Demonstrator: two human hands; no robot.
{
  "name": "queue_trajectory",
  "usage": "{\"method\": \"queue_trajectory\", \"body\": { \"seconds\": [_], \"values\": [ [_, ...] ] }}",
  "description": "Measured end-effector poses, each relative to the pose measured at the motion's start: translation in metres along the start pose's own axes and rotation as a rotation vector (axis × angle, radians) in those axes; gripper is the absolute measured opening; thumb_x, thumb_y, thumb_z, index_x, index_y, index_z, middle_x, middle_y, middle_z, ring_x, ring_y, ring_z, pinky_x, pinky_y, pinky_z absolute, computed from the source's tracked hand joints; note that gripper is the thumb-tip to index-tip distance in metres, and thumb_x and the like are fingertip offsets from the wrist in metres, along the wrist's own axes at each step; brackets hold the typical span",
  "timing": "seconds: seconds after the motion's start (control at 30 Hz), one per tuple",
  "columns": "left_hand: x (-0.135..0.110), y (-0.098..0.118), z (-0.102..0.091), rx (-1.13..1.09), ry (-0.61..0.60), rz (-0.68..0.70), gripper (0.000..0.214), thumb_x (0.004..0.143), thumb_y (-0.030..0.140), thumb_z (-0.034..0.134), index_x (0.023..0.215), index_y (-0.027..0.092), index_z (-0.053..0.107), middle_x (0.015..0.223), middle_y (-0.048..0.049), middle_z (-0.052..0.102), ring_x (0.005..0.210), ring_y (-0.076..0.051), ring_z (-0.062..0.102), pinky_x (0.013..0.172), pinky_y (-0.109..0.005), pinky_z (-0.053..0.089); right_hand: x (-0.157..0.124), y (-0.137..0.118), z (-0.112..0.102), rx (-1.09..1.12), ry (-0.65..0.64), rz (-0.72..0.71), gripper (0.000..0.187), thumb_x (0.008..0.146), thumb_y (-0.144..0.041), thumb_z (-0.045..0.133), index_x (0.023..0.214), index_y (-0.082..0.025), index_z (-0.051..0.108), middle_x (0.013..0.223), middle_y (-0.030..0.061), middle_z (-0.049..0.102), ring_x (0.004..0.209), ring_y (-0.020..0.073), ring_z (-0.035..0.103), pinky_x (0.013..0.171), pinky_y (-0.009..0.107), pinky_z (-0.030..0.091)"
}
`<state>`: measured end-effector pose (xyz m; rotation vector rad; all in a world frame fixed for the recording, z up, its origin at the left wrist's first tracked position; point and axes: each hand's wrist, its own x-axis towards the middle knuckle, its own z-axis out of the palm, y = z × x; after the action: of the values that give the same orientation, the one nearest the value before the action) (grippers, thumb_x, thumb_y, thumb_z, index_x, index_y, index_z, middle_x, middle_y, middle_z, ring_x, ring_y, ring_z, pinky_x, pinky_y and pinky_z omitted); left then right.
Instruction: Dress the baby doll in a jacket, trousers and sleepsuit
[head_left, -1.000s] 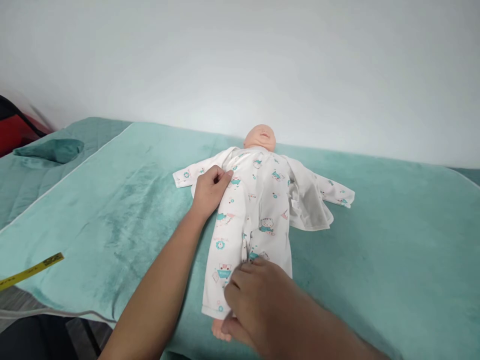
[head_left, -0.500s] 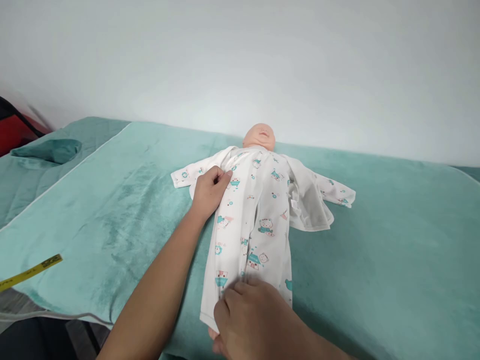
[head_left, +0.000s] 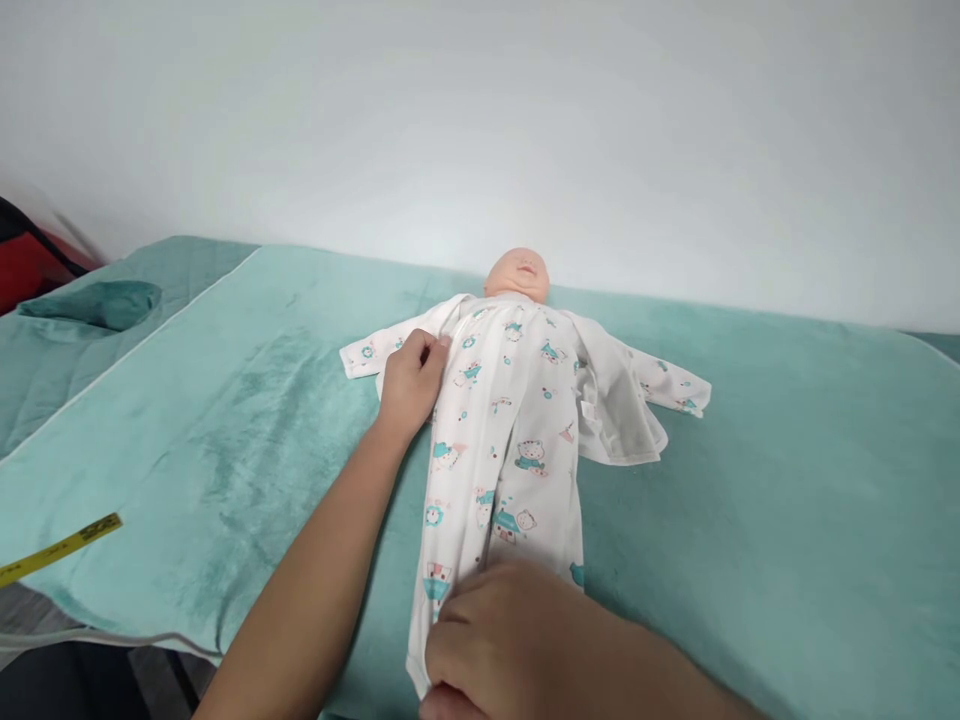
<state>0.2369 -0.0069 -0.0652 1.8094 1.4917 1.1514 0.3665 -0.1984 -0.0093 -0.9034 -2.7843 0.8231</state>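
Note:
A baby doll (head_left: 517,275) lies on its back, head toward the wall. White printed baby trousers (head_left: 531,450) cover its front from near the neck down over both legs. An open jacket (head_left: 626,420) of the same print has its sleeves spread to both sides, one flap folded out on the right with ties showing. At the trousers' left edge, beside the doll's chest, my left hand (head_left: 411,385) is closed, thumb and fingers pinching the cloth. My right hand (head_left: 510,645) is curled round the lower left trouser leg; its fingertips and the doll's feet are hidden.
A teal plush cover (head_left: 772,520) spreads under the doll, up to a pale wall (head_left: 480,120). Far left are a rumpled teal fold (head_left: 94,305) and a red and black object (head_left: 30,255). A yellow strip (head_left: 64,548) lies by the cover's left front edge.
My left hand has shifted slightly left, its thumb drawn back to the cloth's edge. My right hand has moved slightly down, and the left trouser leg looks narrower and pulled straighter.

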Motion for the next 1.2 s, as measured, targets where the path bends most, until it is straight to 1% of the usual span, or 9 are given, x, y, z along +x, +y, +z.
{"method": "queue_trajectory", "body": {
  "seconds": [0.13,0.2,0.33,0.43,0.57,0.73,0.9,1.1,1.2],
  "values": [
    [0.0,-0.006,0.0,0.2,-0.095,0.075,0.013,0.092,0.031,0.048,0.088,0.023,0.058,0.083,-0.0018,0.067,0.077,-0.02,0.058,0.067,-0.03,0.037,-0.017,0.016,-0.025,0.294,-0.086,-0.131,0.025,0.097,-0.023,0.054,0.075,-0.021,0.066,0.078,-0.0038,0.072,0.077,0.0118,0.064,0.075,0.026,0.045],
    [0.0,-0.009,0.0,0.285,-0.123,0.108,0.012,0.091,0.025,0.047,0.093,0.024,0.059,0.091,-0.004,0.07,0.084,-0.022,0.06,0.068,-0.031,0.038,-0.031,0.035,-0.04,0.529,0.033,-0.057,0.022,0.098,-0.027,0.052,0.085,-0.024,0.069,0.088,-0.0035,0.074,0.083,0.0117,0.067,0.077,0.025,0.047],
    [-0.003,-0.015,-0.001,0.5,-0.21,0.226,0.013,0.088,0.02,0.048,0.089,0.023,0.061,0.097,-0.0084,0.069,0.094,-0.027,0.059,0.074,-0.036,0.041,-0.049,0.089,-0.05,0.349,0.669,0.588,0.028,0.096,-0.037,0.048,0.08,-0.023,0.066,0.081,0.0015,0.069,0.077,0.0182,0.062,0.07,0.031,0.045],
    [-0.014,-0.016,-0.007,0.55,-0.26,0.363,0.017,0.09,0.019,0.046,0.086,0.022,0.063,0.1,-0.0097,0.068,0.097,-0.028,0.057,0.082,-0.039,0.043,-0.053,0.127,-0.038,0.068,0.835,0.888,0.019,0.089,-0.035,0.052,0.083,-0.021,0.064,0.084,0.0039,0.067,0.077,0.0201,0.059,0.072,0.033,0.044],
    [-0.04,-0.019,-0.021,0.597,-0.031,0.344,0.017,0.091,0.025,0.049,0.091,0.022,0.066,0.111,-0.0107,0.067,0.109,-0.031,0.054,0.09,-0.045,0.043,-0.06,0.151,-0.025,-0.175,0.956,1.01,0.023,0.082,-0.029,0.053,0.099,-0.02,0.066,0.11,0.0116,0.066,0.108,0.0282,0.056,0.091,0.04,0.043],
    [-0.064,-0.026,-0.037,0.637,0.227,-0.039,0.032,0.088,0.039,0.056,0.11,0.017,0.063,0.117,-0.0183,0.062,0.113,-0.037,0.053,0.092,-0.051,0.043,-0.081,0.15,-0.017,-0.157,0.931,1.232,0.041,0.081,-0.042,0.056,0.111,-0.014,0.064,0.115,0.0187,0.064,0.104,0.0321,0.058,0.085,0.042,0.044],
    [-0.063,-0.03,-0.043,0.493,0.117,-0.09,0.018,0.089,0.036,0.052,0.09,0.021,0.061,0.102,-0.0127,0.066,0.104,-0.033,0.058,0.087,-0.046,0.044,-0.087,0.141,-0.013,0.122,1.004,1.147,0.03,0.079,-0.049,0.058,0.085,-0.02,0.062,0.086,0.0091,0.067,0.08,0.0245,0.059,0.069,0.035,0.042],
    [-0.07,0.001,-0.034,-0.182,0.043,0.047,0.017,0.093,0.038,0.045,0.094,0.022,0.051,0.1,-0.003,0.066,0.094,-0.017,0.061,0.083,-0.029,0.048,-0.059,0.114,-0.045,0.765,1.32,0.628,0.032,0.076,-0.044,0.065,0.072,-0.025,0.041,0.068,-0.0044,0.049,0.062,0.0144,0.048,0.056,0.026,0.036],
    [-0.082,0.026,-0.026,-0.168,-0.047,0.187,0.016,0.096,0.036,0.043,0.092,0.022,0.049,0.11,-0.0054,0.067,0.1,-0.018,0.062,0.09,-0.033,0.048,-0.038,0.088,-0.064,0.773,1.172,0.431,0.032,0.079,-0.038,0.068,0.072,-0.023,0.041,0.084,-0.0014,0.062,0.073,0.0143,0.055,0.062,0.026,0.04]
  ]
}}
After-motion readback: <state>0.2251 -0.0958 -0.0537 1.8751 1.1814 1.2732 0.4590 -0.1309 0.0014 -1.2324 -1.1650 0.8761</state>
